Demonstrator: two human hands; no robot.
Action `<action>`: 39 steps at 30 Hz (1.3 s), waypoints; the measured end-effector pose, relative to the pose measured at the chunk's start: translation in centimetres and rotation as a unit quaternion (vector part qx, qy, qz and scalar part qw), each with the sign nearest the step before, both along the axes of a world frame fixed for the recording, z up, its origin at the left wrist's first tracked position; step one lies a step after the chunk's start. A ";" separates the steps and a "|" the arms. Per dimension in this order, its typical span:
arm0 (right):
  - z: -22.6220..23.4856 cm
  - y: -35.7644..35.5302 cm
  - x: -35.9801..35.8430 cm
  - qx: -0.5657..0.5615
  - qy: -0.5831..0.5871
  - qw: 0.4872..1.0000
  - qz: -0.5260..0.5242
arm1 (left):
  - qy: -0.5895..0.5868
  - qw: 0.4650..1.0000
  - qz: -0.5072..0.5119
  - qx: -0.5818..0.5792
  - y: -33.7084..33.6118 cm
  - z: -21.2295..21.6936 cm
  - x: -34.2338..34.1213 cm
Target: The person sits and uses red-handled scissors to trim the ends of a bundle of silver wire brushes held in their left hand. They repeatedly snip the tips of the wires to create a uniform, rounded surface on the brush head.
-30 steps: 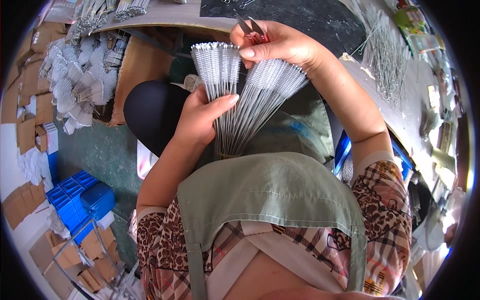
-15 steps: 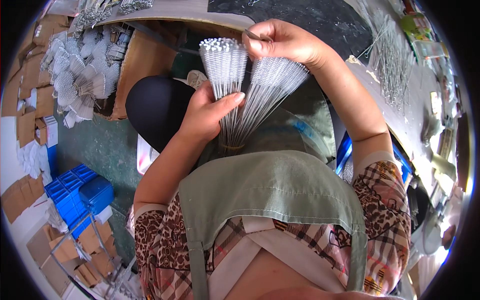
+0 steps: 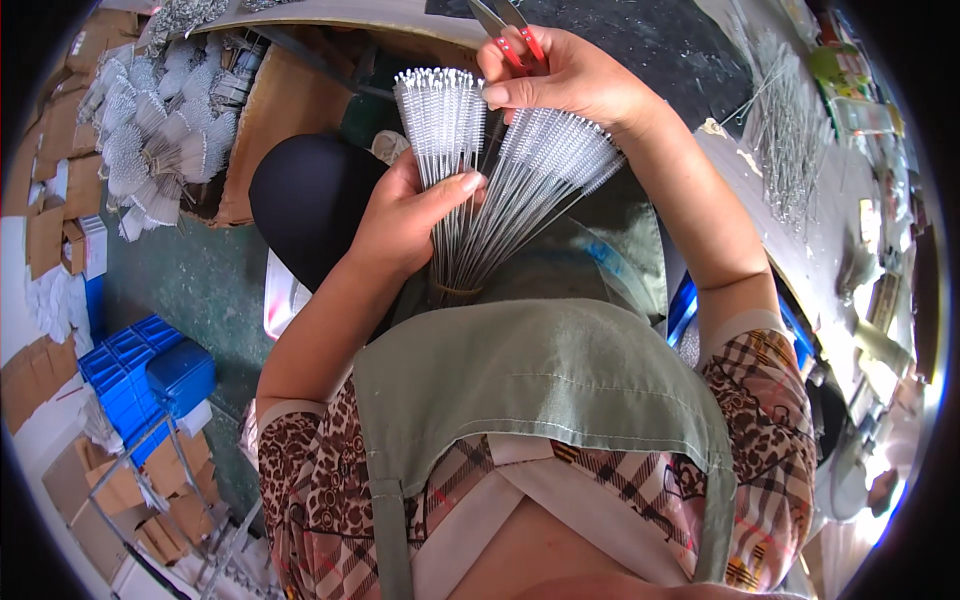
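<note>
My left hand (image 3: 405, 215) is closed around the wire stems of a bundle of thin tube brushes (image 3: 440, 125) with white bristles. The bundle is spread into two fans, and a band (image 3: 455, 292) gathers the stems low down by my apron. In my right hand (image 3: 580, 85) is a pair of red-handled scissors (image 3: 530, 48), blades pointing up and away. The thumb and fingers of that hand are at the gap between the two fans, against the brush tips. Whether a single brush is pinched there I cannot make out.
At the left, an open cardboard box (image 3: 265, 120) stands beside a heap of bundled brushes (image 3: 155, 150). Loose wire brushes (image 3: 785, 140) lie on the grey worktable (image 3: 735, 185) to the right. Blue crates (image 3: 130, 370) and cartons are on the floor at the left.
The scissors in my right hand have swung up, so their red handles and blades now show. The right-hand fan has spread wider. My left hand keeps its hold on the stems.
</note>
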State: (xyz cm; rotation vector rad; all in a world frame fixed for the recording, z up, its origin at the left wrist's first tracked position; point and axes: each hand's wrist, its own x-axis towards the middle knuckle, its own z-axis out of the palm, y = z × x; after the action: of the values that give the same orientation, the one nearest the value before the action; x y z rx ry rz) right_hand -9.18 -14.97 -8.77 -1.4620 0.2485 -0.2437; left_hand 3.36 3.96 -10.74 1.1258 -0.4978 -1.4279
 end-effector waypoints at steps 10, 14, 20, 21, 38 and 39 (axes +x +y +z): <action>-0.2 -0.5 -0.6 0.006 0.009 0.999 0.031 | 0.019 1.000 -0.016 0.019 -0.6 0.5 0.1; -0.3 -0.2 -0.4 -0.022 -0.008 1.000 0.020 | 0.019 1.000 -0.023 0.007 -0.6 0.1 0.2; 0.2 0.1 -0.6 0.026 -0.012 0.999 0.019 | 0.029 1.000 -0.002 -0.005 -0.6 0.2 -0.1; 0.5 0.3 -0.6 0.039 0.004 0.999 0.006 | 0.023 1.000 -0.006 -0.002 -0.6 0.2 0.0; -0.3 0.1 -0.5 -0.015 0.003 1.000 0.000 | -0.028 1.000 0.002 -0.004 -0.4 0.3 -0.2; -0.6 0.0 -0.5 -0.014 0.005 1.000 -0.002 | -0.029 1.000 0.001 -0.003 -0.4 0.1 -0.2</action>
State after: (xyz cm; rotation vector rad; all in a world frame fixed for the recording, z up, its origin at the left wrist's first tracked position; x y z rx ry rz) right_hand -9.64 -14.97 -9.35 -1.4915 0.2580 -0.2444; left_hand 3.18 3.57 -10.62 1.1648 -0.5419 -1.3936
